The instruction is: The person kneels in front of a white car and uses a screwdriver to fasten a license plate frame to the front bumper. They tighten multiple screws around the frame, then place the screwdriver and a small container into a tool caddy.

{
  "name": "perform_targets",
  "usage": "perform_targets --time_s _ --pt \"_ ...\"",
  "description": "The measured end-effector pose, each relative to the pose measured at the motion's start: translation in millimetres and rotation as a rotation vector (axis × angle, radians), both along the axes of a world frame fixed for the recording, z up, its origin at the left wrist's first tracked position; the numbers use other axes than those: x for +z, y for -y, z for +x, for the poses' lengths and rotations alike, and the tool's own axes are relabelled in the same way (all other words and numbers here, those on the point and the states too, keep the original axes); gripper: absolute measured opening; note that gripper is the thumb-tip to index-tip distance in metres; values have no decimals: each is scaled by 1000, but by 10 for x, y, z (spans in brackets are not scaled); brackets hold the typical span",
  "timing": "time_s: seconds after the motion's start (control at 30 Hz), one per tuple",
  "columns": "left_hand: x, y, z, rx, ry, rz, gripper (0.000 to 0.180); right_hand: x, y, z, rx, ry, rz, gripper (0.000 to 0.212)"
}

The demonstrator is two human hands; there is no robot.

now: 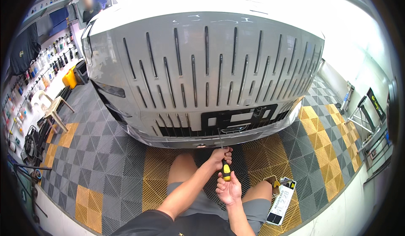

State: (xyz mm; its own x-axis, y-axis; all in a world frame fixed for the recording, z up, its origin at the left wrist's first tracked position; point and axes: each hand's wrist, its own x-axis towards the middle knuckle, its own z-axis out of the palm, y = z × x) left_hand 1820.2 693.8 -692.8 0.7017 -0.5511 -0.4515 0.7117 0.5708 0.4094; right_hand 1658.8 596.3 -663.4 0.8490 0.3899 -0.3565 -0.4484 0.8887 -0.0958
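A screwdriver [227, 173] with a yellow and black handle points up and away from me. Its thin shaft meets the black number plate holder [238, 118] low on the grey front of a car [219, 84]. My left hand [220, 157] is closed round the shaft end of the screwdriver, just below the bumper. Lower down, my right hand [229, 190] has its fingers curled at the butt of the handle, thumb up along it. The screw tip is too small to make out.
Beside my right knee a white number plate [282, 202] lies on the tiled floor, near a small brown and yellow item [275, 186]. A plastic chair [52, 109] and hoses [33, 145] stand left, a folding chair [369, 113] right. One person [89, 10] is behind the car.
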Motion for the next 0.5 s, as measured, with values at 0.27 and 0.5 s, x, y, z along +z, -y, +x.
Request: perform_targets --time_s 0.27,0.5 --pt "58 148 -171 56 87 277 16 -122 -258 -35 -413 392 -1898 36" --pt "62 1 -180 -35 -8 139 19 -37 56 -161 76 33 -517 51"
